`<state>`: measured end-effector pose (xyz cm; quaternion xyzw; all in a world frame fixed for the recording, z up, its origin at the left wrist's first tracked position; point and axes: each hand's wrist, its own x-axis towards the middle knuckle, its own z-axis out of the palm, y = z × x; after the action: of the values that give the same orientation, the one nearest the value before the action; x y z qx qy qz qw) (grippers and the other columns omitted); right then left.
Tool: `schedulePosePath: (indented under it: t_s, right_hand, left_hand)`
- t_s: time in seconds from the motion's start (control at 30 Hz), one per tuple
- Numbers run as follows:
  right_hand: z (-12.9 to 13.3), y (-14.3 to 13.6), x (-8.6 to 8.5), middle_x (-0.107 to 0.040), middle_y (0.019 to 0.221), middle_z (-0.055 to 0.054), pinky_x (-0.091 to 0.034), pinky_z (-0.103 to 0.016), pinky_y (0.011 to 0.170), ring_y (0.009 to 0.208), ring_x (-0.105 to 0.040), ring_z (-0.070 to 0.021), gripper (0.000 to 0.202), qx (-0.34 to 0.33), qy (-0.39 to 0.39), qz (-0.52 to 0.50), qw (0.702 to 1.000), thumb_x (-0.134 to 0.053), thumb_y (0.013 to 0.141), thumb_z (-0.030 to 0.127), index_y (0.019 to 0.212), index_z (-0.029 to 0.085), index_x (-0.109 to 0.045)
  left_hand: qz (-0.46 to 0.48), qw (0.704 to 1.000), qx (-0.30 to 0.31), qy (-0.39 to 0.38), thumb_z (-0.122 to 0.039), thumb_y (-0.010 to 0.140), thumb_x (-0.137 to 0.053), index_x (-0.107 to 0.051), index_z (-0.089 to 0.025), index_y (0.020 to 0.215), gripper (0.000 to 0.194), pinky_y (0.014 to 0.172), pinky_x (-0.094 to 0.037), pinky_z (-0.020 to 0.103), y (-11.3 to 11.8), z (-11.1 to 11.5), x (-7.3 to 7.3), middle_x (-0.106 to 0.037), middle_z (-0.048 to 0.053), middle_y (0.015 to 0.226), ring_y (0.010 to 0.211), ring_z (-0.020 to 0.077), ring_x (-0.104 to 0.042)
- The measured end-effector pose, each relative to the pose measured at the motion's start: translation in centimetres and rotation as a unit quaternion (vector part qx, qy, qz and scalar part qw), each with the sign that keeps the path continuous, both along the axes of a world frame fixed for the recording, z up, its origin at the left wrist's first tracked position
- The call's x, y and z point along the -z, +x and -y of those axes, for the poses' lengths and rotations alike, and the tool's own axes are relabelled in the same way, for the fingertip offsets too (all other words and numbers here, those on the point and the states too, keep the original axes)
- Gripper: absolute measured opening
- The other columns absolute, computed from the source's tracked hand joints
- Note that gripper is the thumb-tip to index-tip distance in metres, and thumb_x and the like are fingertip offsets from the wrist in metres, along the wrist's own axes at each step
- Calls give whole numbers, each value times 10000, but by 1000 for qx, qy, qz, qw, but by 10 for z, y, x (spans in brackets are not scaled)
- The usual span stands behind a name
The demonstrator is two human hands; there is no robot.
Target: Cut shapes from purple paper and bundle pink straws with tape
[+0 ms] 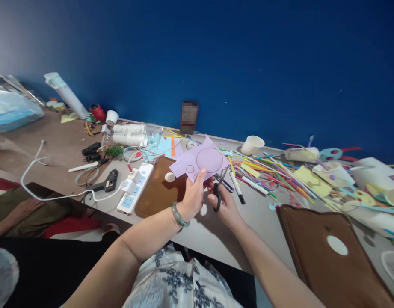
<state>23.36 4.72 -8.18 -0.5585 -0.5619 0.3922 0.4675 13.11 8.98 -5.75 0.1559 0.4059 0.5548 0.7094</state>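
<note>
the left hand [194, 197] pinched circle-marked purple paper [207, 159]. at the paper's five o'clock, the right hand [228, 207] gripped black-handled metal scissors [219, 193]

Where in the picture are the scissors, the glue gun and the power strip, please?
Scissors [219, 193]: head view; the point lies on the dark handle, at the right hand [228, 208].
Glue gun [112, 180]: head view; on its dark body.
Power strip [130, 201]: head view; on its near end.
</note>
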Motion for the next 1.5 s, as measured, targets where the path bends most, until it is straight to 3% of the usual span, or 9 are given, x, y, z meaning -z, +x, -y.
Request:
schedulePosePath:
  t_s: [0.13, 0.37, 0.7, 1.5]
  right_hand:
    - [-1, -1, 4, -630, 827, -57, -480, -355, 697, 762, -569, -221, 524, -6, 18, -31, 999, -621, 798, 696, 948, 195, -579]
    - [-2, 0, 7, -528, 684, -2, -384, -313, 586, 609, -453, -155, 554, 8, 18, -16, 1000, -574, 811, 751, 807, 198, -538]
    - [-2, -4, 7, -485, 622, 16, -354, -314, 580, 583, -424, -146, 587, 21, 25, -35, 999, -557, 797, 792, 733, 210, -512]
    - [-1, -3, 5, -494, 610, 2, -380, -303, 550, 623, -471, -176, 537, 42, 11, -49, 998, -598, 799, 746, 788, 209, -574]
  left_hand:
    - [-19, 999, 33, 13, -477, 773, -760, -611, -164, 1010, 420, 776, -543, 343, 1, 3, 4, -680, 48, 821, 811, 193, -679]
    - [0, 1000, 8, -24, -420, 717, -827, -629, -179, 1031, 442, 950, -528, 364, 5, 7, 14, -722, 73, 1010, 1053, 237, -678]
    - [26, 1000, 7, -14, -427, 712, -821, -657, -163, 978, 409, 1002, -495, 380, 8, 11, 3, -720, 59, 963, 1063, 233, -670]
    - [10, 1000, 16, 10, -469, 753, -788, -672, -159, 989, 407, 1016, -488, 398, 9, 12, 9, -721, 74, 980, 1070, 243, -665]
